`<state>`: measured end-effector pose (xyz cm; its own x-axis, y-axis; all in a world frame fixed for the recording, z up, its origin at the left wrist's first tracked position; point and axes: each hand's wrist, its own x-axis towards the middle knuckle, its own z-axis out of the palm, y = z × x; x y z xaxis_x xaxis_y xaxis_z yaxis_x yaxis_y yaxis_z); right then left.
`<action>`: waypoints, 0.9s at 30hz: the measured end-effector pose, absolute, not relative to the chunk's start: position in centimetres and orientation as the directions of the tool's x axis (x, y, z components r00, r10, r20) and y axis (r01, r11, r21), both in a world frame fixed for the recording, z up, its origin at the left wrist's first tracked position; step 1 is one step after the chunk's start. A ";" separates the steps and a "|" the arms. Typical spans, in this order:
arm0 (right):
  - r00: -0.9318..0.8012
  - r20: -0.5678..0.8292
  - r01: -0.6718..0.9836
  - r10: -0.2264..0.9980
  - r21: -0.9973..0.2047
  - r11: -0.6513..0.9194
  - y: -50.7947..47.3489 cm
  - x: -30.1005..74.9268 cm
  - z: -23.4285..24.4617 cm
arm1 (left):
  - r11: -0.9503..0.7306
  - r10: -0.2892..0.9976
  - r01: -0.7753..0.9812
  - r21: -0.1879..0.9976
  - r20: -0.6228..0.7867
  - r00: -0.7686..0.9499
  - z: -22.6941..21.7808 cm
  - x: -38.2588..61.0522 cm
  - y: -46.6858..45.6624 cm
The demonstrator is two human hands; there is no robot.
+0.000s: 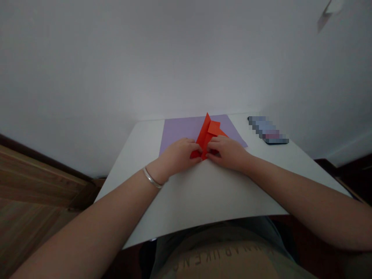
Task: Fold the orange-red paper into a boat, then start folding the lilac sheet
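Taking the orange paper as the middle of the dial, the white surface (pixel 203 201) spreads out all around it, its far edge at 12 o'clock near a pale wall (pixel 188 58) and its near edge at 6, by the wearer's lettered shirt (pixel 226 257). Wooden boards (pixel 35 186) stand beyond the surface between 8 and 9 o'clock, and a small white fixture (pixel 334 6) is up on the wall at 2. A phone (pixel 270 131), its screen blurred, lies at 3 o'clock.

The folded orange paper (pixel 214 128) is over a flat purple sheet (pixel 180 131), its tall point towards 12 and a square flap at 1. The left hand (pixel 179 155), a silver bracelet (pixel 151 178) on its wrist, comes in from 8 o'clock; the right hand (pixel 231 152) from 4. Both sets of fingers are bent, pinching the paper's near end at 6 o'clock, the thumbs close together.
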<state>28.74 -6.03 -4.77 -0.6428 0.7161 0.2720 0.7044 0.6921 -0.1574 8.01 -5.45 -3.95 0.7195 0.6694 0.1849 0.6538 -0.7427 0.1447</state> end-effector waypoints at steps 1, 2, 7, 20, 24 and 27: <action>-0.645 0.271 0.702 0.715 -0.159 0.694 -6.0 28.7 -4.8 | -0.745 0.667 0.651 0.146 0.174 0.724 -3.9 8.0 -5.4; -0.645 0.271 0.701 0.714 -0.163 0.695 -6.0 28.7 -4.8 | -0.743 0.670 0.653 0.147 0.163 0.725 -3.9 8.0 -5.4; -0.636 0.271 0.706 0.723 -0.176 0.687 -5.9 28.5 -4.8 | -0.712 0.702 0.684 0.159 0.151 0.696 -4.2 7.9 -5.4; -0.645 0.271 0.689 0.714 -0.197 0.697 -5.5 28.6 -5.1 | -0.718 0.692 0.666 0.202 0.107 0.714 -3.0 8.2 -6.0; -0.640 0.267 0.698 0.721 -0.191 0.690 -5.6 28.4 -5.0 | -0.700 0.712 0.687 0.194 0.114 0.693 -3.3 8.1 -5.8; -0.628 0.256 0.717 0.735 -0.177 0.674 -5.6 28.3 -5.0 | -0.689 0.725 0.709 0.152 0.116 0.679 -3.5 8.0 -5.8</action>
<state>28.26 -5.61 -5.02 -0.6283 0.7348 0.2555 0.7167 0.6745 -0.1773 8.02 -5.83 -3.52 0.6792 0.7248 0.1156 0.7090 -0.6887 0.1516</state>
